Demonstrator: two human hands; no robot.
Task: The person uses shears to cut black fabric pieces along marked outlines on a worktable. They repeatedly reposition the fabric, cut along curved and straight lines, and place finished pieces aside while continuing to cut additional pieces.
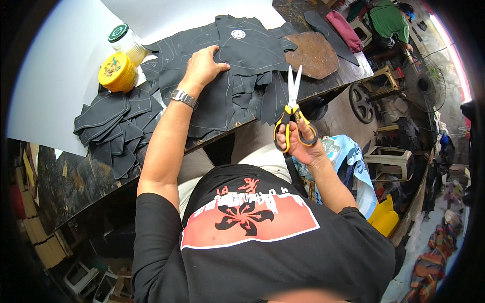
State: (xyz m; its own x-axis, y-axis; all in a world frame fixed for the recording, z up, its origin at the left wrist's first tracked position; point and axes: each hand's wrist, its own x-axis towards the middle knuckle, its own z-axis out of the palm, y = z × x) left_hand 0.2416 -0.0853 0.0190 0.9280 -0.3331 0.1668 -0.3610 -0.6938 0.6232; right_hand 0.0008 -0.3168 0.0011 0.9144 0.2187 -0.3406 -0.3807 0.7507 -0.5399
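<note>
My right hand (301, 144) holds yellow-and-black handled scissors (292, 98) upright in front of the table edge, fingers through the loops. Their blades stand slightly apart, with no material between them. My left hand (203, 66) rests on black sheet material at the left edge of the top panel (251, 50), thumb and forefinger apart. Pale outlines are drawn on that panel, and a small white disc with a dark ring (238, 34) lies on it. Beneath it spreads more marked black material (199, 108), with cut, ragged edges toward me.
Cut black pieces (108, 118) lie piled at left. Behind them stand a yellow lidded tub (117, 72) and a green-lidded jar (127, 44). A brown board (312, 54) lies at right. Beyond the table are a fan (425, 82), a plastic stool (388, 162) and a person in green (388, 20).
</note>
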